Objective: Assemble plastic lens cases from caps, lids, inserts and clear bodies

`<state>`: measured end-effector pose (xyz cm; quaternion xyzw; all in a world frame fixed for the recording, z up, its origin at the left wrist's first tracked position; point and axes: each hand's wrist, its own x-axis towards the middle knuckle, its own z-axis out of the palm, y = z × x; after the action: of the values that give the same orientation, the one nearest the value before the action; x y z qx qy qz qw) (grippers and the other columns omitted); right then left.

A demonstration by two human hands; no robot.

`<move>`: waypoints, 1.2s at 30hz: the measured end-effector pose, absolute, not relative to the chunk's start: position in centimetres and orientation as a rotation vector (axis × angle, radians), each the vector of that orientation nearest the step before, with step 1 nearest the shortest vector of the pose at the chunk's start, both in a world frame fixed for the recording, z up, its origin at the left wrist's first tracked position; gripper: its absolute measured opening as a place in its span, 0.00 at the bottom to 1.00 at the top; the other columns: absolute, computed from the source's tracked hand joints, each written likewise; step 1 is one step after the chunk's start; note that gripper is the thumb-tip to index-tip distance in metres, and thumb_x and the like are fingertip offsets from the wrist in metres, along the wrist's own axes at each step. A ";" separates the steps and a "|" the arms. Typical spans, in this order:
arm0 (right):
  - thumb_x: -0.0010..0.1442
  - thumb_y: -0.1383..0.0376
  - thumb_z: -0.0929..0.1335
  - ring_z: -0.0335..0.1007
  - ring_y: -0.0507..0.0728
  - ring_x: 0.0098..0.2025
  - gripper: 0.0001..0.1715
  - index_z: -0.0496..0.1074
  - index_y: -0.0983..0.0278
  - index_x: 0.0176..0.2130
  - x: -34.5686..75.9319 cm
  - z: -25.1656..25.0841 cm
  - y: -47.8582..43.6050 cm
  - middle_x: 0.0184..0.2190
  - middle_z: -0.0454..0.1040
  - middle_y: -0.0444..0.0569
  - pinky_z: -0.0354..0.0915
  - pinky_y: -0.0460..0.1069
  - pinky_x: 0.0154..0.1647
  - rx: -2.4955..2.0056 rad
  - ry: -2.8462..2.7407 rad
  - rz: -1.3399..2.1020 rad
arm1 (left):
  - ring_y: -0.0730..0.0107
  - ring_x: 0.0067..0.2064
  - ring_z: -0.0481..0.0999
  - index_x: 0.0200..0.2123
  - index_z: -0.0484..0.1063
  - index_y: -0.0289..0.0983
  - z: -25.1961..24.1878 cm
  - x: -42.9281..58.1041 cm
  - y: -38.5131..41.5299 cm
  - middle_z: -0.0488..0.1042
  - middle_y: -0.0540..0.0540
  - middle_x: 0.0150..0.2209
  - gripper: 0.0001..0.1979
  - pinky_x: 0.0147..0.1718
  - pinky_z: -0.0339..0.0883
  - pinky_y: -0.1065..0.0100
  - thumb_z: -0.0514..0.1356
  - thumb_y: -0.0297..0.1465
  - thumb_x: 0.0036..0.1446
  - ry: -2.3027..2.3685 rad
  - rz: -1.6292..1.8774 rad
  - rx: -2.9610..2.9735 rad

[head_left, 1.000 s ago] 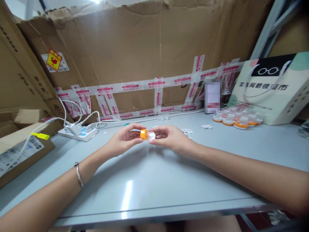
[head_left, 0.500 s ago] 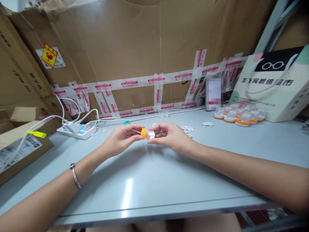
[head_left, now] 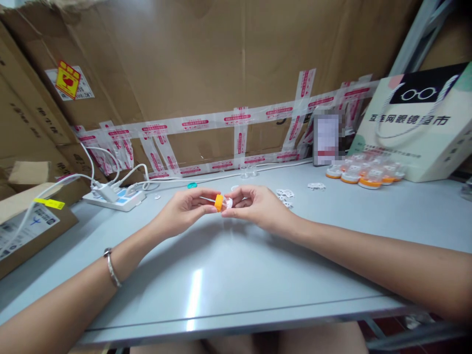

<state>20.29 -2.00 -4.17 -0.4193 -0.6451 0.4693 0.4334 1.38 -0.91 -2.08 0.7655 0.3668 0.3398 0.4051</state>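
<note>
Over the middle of the grey table (head_left: 221,275), my left hand (head_left: 186,209) pinches an orange cap (head_left: 219,202) between thumb and fingers. Facing it, my right hand (head_left: 254,204) grips a small clear container (head_left: 227,203), which meets the cap's right side. Whether the two are screwed together I cannot tell. Behind my hands lie a teal piece (head_left: 192,185) and clear round containers (head_left: 249,171). White cut pieces (head_left: 284,196) rest just beyond my right hand.
Several orange-and-clear containers (head_left: 369,178) are grouped at the right, before a paper bag (head_left: 409,123). A phone (head_left: 326,137) leans near them. At the left are a white power strip (head_left: 114,196) with cables and a cardboard box (head_left: 35,221). Large cartons stand behind.
The clear container has come closer to the orange cap and turned, so the two now meet. Both hands have stayed in nearly the same place, while the camera view has shifted slightly.
</note>
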 end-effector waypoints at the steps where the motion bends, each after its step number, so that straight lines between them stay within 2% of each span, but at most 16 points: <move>1: 0.39 0.65 0.74 0.73 0.53 0.31 0.18 0.71 0.66 0.33 20.3 -4.2 -2.0 0.28 0.76 0.47 0.68 0.49 0.36 -1.041 -1.610 1.172 | 0.63 0.41 0.77 0.41 0.71 0.31 -2.1 1.4 -0.9 0.77 0.41 0.40 0.15 0.44 0.71 0.61 0.62 0.29 0.49 0.924 0.855 1.937; 7: 0.39 0.64 0.74 0.72 0.53 0.31 0.19 0.72 0.67 0.34 20.2 -4.4 -2.0 0.28 0.76 0.48 0.68 0.49 0.35 -1.041 -1.631 1.146 | 0.65 0.40 0.77 0.41 0.71 0.30 -2.3 1.3 -1.0 0.78 0.41 0.39 0.15 0.44 0.72 0.64 0.62 0.29 0.49 0.918 0.861 1.962; 36: 0.41 0.64 0.73 0.72 0.53 0.30 0.15 0.73 0.66 0.32 20.1 -4.4 -2.4 0.27 0.76 0.47 0.68 0.49 0.34 -1.015 -1.699 1.075 | 0.63 0.40 0.78 0.41 0.73 0.32 -2.3 1.5 -1.3 0.78 0.42 0.40 0.14 0.43 0.73 0.63 0.61 0.30 0.50 0.931 0.865 2.037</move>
<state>20.13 -2.43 -4.39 -0.4067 -0.6812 0.4308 0.4302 1.45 -1.33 -2.30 0.7908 0.3616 0.3359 0.3621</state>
